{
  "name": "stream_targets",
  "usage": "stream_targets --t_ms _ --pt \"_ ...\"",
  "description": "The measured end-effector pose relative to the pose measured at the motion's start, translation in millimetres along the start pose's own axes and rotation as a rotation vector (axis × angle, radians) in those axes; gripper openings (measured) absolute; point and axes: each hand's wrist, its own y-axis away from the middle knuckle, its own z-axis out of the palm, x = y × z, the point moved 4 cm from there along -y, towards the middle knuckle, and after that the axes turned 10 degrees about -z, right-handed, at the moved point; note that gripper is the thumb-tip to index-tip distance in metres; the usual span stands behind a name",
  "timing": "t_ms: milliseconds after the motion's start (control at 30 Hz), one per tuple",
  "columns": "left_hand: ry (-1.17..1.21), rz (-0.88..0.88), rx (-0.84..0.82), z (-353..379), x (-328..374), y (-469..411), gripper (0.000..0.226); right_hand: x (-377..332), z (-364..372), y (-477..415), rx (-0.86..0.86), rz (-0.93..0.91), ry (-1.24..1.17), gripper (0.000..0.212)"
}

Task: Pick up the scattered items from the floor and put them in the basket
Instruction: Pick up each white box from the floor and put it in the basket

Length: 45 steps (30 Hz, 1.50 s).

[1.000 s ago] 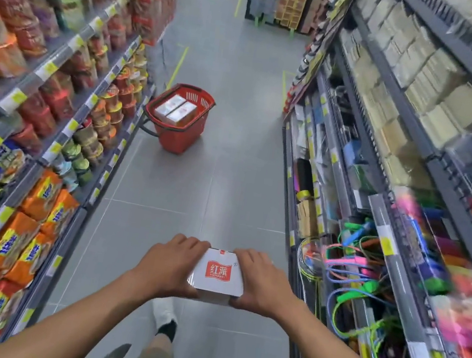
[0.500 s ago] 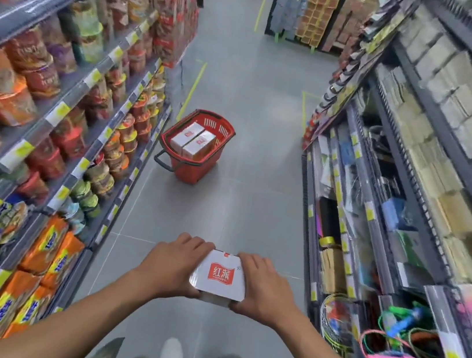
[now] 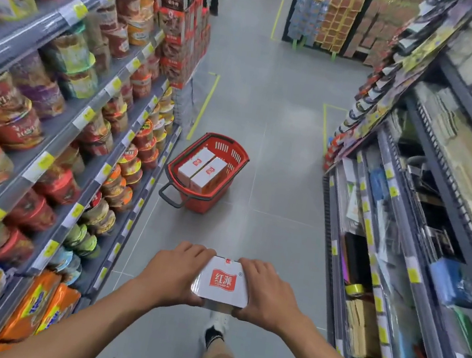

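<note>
Gripping a white box (image 3: 222, 281) at its sides, left hand (image 3: 176, 273) and right hand (image 3: 268, 294) both wrapping fingers around it, box hanging over the aisle floor (image 3: 276, 160), red basket (image 3: 234, 151) sitting ahead holding two boxes (image 3: 202, 168).

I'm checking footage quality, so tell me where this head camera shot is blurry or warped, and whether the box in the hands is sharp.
Head view: the white box between the left hand and right hand is sharp, its red logo readable; the red basket is fairly clear; the shelves at both edges smear with blur and bow outward from wide-angle distortion; lighting is even, with soft glare on the floor.
</note>
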Motion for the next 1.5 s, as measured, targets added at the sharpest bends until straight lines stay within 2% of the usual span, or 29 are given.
stream_targets --t_ms 267,467,733,933,1233,1333,1500 --pt "0.009 -0.048 -0.042 -47 -35 -137 0.094 76 -53 -131 -0.038 -0.052 -0.008 0.089" --pt "0.070 -0.094 -0.032 -73 -68 -211 0.099 105 -94 -215 -0.083 -0.100 0.030 0.087" --pt "0.083 -0.061 -0.021 -108 -127 -320 0.094 138 -124 -330 -0.102 -0.095 0.018 0.089" --pt "0.064 0.003 -0.014 -143 -189 -415 0.094 155 -153 -428 -0.075 -0.026 -0.045 0.093" --pt "0.032 0.067 -0.107 -170 -252 -544 0.099 193 -166 -542 0.005 0.069 -0.120 0.095" --pt "0.034 0.073 -0.126 -174 -263 -578 0.099 212 -169 -569 0.044 0.076 -0.156 0.101" --pt "0.054 0.058 -0.133 -159 -270 -644 0.098 268 -158 -613 0.091 0.142 -0.224 0.124"
